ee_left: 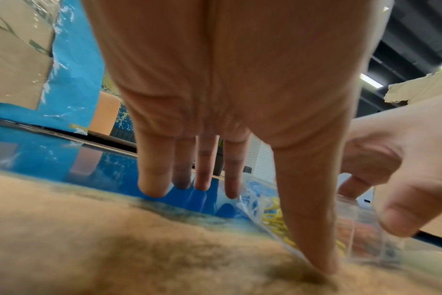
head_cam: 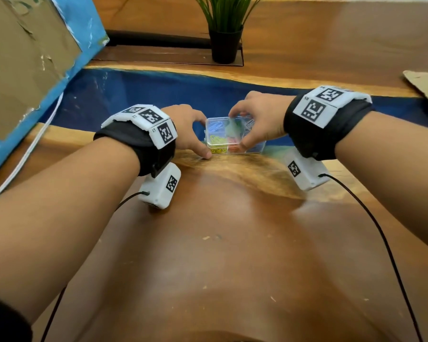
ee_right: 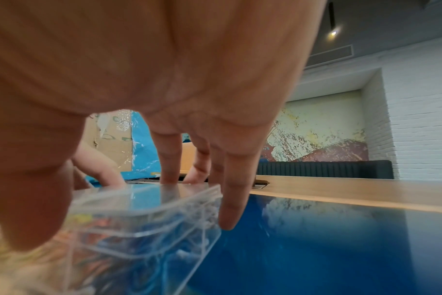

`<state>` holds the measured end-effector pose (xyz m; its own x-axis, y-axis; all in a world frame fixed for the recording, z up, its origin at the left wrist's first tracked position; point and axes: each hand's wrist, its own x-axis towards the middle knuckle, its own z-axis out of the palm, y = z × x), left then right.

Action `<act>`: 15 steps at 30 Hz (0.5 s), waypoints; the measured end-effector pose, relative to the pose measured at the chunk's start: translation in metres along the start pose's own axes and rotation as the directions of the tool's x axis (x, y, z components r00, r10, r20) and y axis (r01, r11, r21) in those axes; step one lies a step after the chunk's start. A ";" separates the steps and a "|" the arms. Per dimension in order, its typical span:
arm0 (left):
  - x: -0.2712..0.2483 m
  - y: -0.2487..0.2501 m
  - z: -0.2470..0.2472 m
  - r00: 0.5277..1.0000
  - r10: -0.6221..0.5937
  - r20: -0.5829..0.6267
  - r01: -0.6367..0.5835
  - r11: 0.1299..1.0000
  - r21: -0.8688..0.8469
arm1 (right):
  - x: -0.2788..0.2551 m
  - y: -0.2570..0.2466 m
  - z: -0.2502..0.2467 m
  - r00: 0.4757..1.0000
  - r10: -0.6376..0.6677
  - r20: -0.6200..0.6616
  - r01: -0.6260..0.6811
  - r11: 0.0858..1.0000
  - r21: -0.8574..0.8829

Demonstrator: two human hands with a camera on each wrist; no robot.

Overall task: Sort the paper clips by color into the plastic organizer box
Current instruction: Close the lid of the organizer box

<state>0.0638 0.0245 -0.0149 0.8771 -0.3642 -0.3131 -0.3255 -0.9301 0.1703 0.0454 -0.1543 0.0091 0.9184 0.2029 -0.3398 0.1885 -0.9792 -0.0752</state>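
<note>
A clear plastic organizer box [head_cam: 234,138] sits where the wood meets the blue strip of the table. Through its lid I see yellow clips [head_cam: 217,140], blue clips [head_cam: 215,126] and orange-red clips [head_cam: 233,146] in separate compartments. My right hand [head_cam: 240,130] pinches the lid [ee_right: 144,199], thumb on the near edge and fingers on the far edge. The lid lies almost flat on the box. My left hand [head_cam: 203,138] is at the box's left end with straight fingers, and its thumb tip [ee_left: 324,265] touches the table at the near left corner. The box [ee_left: 361,235] shows behind that thumb.
A potted plant [head_cam: 224,43] stands at the back. A large cardboard piece with blue wrapping [head_cam: 22,70] leans at the left, with a white cable [head_cam: 27,154] beside it. Another cardboard scrap [head_cam: 425,85] lies at the right. Bare wood [head_cam: 208,255] stretches toward me.
</note>
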 end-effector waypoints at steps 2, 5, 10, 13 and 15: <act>0.000 0.001 -0.001 1.000 0.002 0.006 -0.002 1.000 0.007 | 0.000 0.001 0.000 1.000 -0.003 -0.002 0.003 1.000 -0.004; 0.001 0.002 -0.001 1.000 0.003 0.007 -0.003 1.000 0.006 | -0.001 0.002 0.000 1.000 -0.018 -0.006 0.018 1.000 0.015; 0.003 0.004 -0.001 1.000 0.002 0.020 -0.002 1.000 -0.010 | -0.004 0.010 0.001 0.999 -0.030 -0.024 0.031 0.997 0.065; 0.003 0.007 -0.001 1.000 -0.007 0.027 0.007 1.000 -0.010 | -0.007 0.014 0.002 0.999 -0.029 -0.040 0.033 0.995 0.091; 0.004 0.008 -0.001 0.999 -0.016 0.029 0.016 1.000 -0.006 | -0.011 0.015 0.002 0.998 -0.035 -0.047 0.040 0.994 0.100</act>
<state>0.0650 0.0158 -0.0137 0.8715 -0.3506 -0.3429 -0.3090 -0.9355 0.1712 0.0377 -0.1707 0.0097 0.9264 0.2367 -0.2929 0.1891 -0.9650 -0.1819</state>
